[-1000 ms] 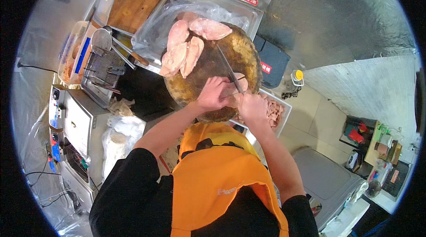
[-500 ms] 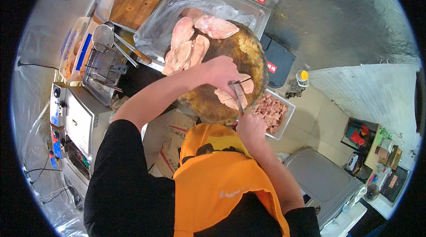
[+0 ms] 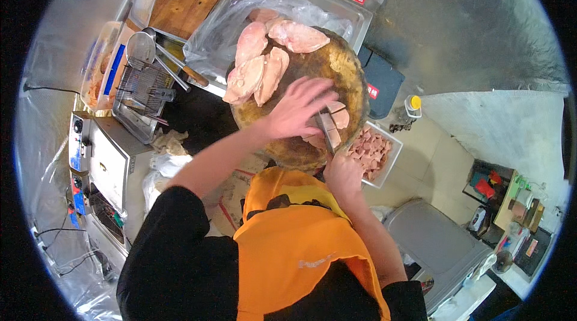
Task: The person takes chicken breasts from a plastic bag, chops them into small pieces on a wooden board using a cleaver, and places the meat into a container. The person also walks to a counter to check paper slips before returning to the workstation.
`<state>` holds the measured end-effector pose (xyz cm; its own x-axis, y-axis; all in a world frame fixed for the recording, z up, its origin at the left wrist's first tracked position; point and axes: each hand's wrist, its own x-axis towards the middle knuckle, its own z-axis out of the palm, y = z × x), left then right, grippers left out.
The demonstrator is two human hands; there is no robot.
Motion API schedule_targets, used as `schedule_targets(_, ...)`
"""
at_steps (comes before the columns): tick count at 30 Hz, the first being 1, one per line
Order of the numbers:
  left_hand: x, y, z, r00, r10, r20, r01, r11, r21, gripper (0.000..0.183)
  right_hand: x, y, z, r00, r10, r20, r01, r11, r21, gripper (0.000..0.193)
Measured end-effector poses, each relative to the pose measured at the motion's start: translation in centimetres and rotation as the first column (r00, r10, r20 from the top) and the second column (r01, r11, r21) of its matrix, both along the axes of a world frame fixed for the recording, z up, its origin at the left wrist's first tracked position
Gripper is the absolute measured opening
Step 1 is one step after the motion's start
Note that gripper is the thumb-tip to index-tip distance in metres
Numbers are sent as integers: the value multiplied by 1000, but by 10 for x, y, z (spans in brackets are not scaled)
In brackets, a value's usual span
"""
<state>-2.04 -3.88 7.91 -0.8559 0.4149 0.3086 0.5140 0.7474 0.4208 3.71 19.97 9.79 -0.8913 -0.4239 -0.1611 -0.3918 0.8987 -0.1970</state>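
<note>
My right hand [image 3: 342, 171], near the front edge of a round wooden chopping block [image 3: 345, 65], is closed around the handle of a knife [image 3: 327, 128]. The blade points away from me, among cut pieces of pale pink raw meat [image 3: 340, 119]. Just left of the blade, my left hand [image 3: 296, 109] is open with its fingers spread above the block, partly covering the meat there. Several whole pieces of raw meat, like chicken breasts [image 3: 299, 37], lie toward the far left of the block. Right of the block, a white tub [image 3: 393, 151] holds many small meat chunks [image 3: 368, 149].
Behind the block is a metal sink [image 3: 364, 23] with a clear plastic bag [image 3: 210, 32] in it. At left are a wire basket [image 3: 139, 88], a strainer [image 3: 140, 47] and a metal appliance [image 3: 108, 162]. A yellow-capped bottle [image 3: 413, 104] and a grey bin [image 3: 436, 237] stand at right.
My left hand has drawn back to the left from beside the knife, and its fingers have spread. The right hand has shifted slightly right and down with the knife still held.
</note>
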Motion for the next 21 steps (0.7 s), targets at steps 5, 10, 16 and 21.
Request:
schedule_targets(5,91,44,-47,851,383,360,-453,882,133,115,19,11,-1,996,-50,78,49,999,18,30)
schedule_targets(10,90,62,-61,856,409,317,-466,875,129,112,0,-14,-17,989,-12,-149,-7,992,-125,32)
schedule_targets(16,44,35,-22,826,262,498,-312,950,17,136,-28,7,46,965,-72,-251,51,995,-89,32)
schedule_targets(21,1,44,-19,842,46,537,69,979,-191,137,-23,76,26,975,-84,-208,79,996,-33,24)
